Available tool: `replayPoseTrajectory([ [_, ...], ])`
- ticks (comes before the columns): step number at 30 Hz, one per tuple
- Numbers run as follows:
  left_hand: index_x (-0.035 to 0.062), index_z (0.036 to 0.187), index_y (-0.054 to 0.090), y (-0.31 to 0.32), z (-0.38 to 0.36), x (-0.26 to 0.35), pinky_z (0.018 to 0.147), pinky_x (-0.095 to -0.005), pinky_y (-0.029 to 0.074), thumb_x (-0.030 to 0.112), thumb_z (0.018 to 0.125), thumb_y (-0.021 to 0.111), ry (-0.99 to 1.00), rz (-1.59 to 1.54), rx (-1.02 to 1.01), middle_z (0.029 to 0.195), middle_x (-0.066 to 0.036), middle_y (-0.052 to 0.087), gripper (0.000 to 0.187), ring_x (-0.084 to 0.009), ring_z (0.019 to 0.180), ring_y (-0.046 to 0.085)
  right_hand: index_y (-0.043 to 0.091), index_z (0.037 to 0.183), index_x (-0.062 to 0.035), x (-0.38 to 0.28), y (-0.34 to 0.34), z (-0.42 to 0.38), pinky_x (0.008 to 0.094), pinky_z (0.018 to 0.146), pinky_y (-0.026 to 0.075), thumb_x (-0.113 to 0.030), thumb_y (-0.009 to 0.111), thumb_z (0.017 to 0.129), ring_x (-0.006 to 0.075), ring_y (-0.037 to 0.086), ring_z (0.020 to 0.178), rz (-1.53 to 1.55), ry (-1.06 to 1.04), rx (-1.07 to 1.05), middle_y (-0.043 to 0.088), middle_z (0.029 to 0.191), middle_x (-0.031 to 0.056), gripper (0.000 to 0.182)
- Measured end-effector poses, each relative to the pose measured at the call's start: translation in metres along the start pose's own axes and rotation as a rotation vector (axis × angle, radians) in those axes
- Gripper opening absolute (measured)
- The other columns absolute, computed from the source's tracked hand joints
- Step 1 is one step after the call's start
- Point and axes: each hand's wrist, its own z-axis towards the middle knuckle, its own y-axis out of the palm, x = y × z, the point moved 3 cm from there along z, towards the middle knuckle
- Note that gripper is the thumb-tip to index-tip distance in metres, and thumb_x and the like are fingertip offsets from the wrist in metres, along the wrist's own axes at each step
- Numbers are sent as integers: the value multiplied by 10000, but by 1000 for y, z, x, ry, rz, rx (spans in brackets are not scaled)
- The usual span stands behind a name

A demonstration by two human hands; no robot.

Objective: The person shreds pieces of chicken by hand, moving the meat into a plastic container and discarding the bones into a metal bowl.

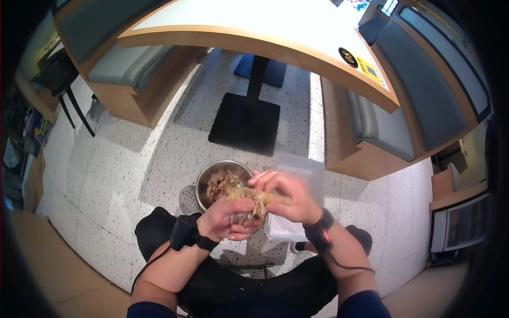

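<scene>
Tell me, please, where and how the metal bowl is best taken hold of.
I would pinch the metal bowl by its far rim, coming down from above. It stands upright with that curved edge exposed, while the left hand and meat piece hide part of its near right side.

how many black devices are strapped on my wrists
2: the left wrist device, strapped just behind the left hand, and the right wrist device, behind the right hand.
</scene>
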Motion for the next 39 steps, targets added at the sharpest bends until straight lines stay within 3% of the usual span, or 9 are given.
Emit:
replayPoseTrajectory([
  [5, -38, 1163, 601, 2, -3, 0, 345, -225, 368, 260, 992, 626, -78, -42, -24, 747, -82, 552, 345, -71, 464, 421, 602, 913, -32, 2, -2, -7, 504, 1090, 472, -175, 725, 926, 272, 661, 976, -39, -52, 6, 661, 951, 100, 190],
  [7, -51, 1222, 606, 18, -6, 7, 344, -229, 370, 213, 998, 613, -56, 99, 126, 697, -66, 533, 345, -70, 466, 424, 628, 912, -19, 5, -2, -11, 438, 945, 546, -168, 728, 925, 273, 661, 850, -44, -30, 24, 667, 874, 100, 180],
  [14, -12, 1222, 648, 20, 0, 16, 408, -226, 386, 198, 1009, 617, -17, 462, 165, 632, -3, 505, 300, -67, 468, 438, 694, 869, -6, -9, -16, -16, 356, 663, 500, -146, 709, 931, 282, 656, 724, -244, 94, -23, 674, 777, 104, 154],
  [16, 11, 1224, 658, 22, 1, 18, 419, -224, 380, 202, 1013, 624, 15, 682, 234, 638, 16, 514, 287, -52, 476, 448, 701, 844, -8, -7, -17, -19, 325, 607, 504, -160, 684, 955, 228, 657, 634, -221, 184, 15, 670, 702, 86, 189],
  [20, 18, 1202, 676, 26, 2, 22, 514, -245, 459, 194, 1001, 629, -8, 873, 312, 722, -5, 599, 271, -76, 580, 553, 706, 846, -2, -13, -12, -21, 296, 558, 495, -182, 664, 981, 162, 646, 570, -175, 287, 73, 666, 648, 66, 228],
  [25, 19, 1190, 677, 24, 5, 24, 797, -345, 523, 194, 924, 670, 146, 1279, 379, 947, -91, 714, 319, -189, 852, 669, 708, 838, -2, -10, -10, -28, 264, 537, 485, -230, 639, 1018, 98, 636, 579, -43, 495, 120, 668, 647, 42, 298],
  [34, 36, 1074, 688, 29, 8, 24, 721, -403, 534, 144, 862, 705, 357, 1585, 384, 903, -184, 698, 238, -365, 801, 682, 709, 837, 0, -13, -5, -32, 253, 521, 475, -242, 637, 1024, 87, 615, 563, 10, 644, 147, 653, 642, 38, 315],
  [38, 27, 1049, 685, 26, 7, 18, 699, -398, 531, 120, 841, 721, 419, 1633, 366, 869, -177, 690, 231, -352, 751, 676, 710, 841, -5, -24, -5, -33, 255, 529, 477, -245, 636, 1025, 88, 616, 571, -44, 686, 141, 650, 643, 35, 312],
  [39, 18, 1055, 680, 24, 7, 15, 664, -377, 528, 115, 849, 715, 388, 1490, 326, 843, -153, 689, 230, -307, 723, 675, 708, 843, -6, -23, -5, -35, 258, 537, 480, -239, 636, 1024, 90, 621, 585, -22, 630, 131, 650, 650, 36, 304],
])
